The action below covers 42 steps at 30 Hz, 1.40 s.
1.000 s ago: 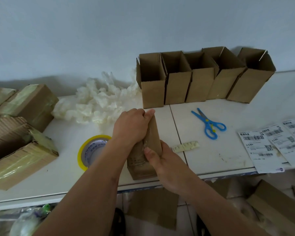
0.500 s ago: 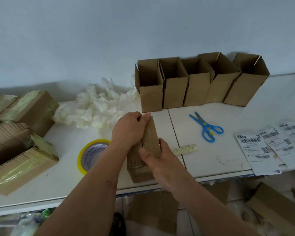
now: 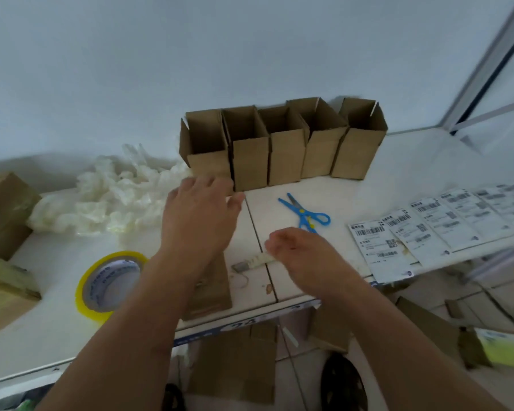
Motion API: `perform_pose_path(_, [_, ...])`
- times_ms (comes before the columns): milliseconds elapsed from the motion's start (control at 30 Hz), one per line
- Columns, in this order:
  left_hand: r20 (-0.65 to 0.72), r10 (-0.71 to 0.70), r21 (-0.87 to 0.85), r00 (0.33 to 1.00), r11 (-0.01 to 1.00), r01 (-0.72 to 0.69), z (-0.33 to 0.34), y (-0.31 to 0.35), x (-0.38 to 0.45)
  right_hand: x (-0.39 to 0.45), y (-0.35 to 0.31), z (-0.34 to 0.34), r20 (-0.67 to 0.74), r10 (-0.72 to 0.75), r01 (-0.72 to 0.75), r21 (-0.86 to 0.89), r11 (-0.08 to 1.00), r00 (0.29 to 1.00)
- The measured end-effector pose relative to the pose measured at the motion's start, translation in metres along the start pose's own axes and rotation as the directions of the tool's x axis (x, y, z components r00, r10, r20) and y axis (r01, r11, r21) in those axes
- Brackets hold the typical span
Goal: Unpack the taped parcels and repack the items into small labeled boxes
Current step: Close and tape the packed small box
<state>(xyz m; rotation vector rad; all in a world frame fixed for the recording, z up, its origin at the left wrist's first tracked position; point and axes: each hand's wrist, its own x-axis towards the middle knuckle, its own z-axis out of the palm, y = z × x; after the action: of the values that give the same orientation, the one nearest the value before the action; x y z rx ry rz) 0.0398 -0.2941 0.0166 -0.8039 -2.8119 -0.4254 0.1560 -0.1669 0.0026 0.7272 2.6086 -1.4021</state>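
Roughly early: five small boxes (image 3: 282, 146) stand open far side, shipping labels (image 3: 422, 229) unapplied right, taped parcels (image 3: 3, 215) left. Your left hand (image 3: 198, 216) and right hand (image 3: 301, 255) are both open-fingered, gripping nothing.

Both forearms are bare right up to the lower edge of the picture, with no sleeves on them. The left hand (image 3: 199, 215) and right hand (image 3: 303, 256) wear no gloves, rings or watch.
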Motion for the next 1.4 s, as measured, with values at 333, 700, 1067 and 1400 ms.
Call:
perform_pose_path(333, [0.284,0.34,0.15,0.896,0.908,-0.392,0.051,0.09,-0.039,0.006,0.123,-0.101,-0.362,0.238,-0.341,-0.252,0.906,0.901])
perform_pose_path(700, [0.328,0.309,0.158,0.893,0.914,-0.374,0.067,0.117,-0.027,0.034,0.165,-0.1,-0.381,0.339,-0.453,-0.265,0.851,0.86])
perform_pose_path(1067, [0.326,0.215,0.134,0.921,0.953,-0.27,0.044,0.104,-0.029,0.041,0.168,-0.1,-0.343,0.357,-0.392,-0.034,0.92,0.869])
perform_pose_path(1400, [0.194,0.195,0.12,0.961,0.968,-0.22,0.005,0.066,-0.038,-0.001,0.104,-0.117,-0.326,0.225,-0.18,0.164,0.97,0.918])
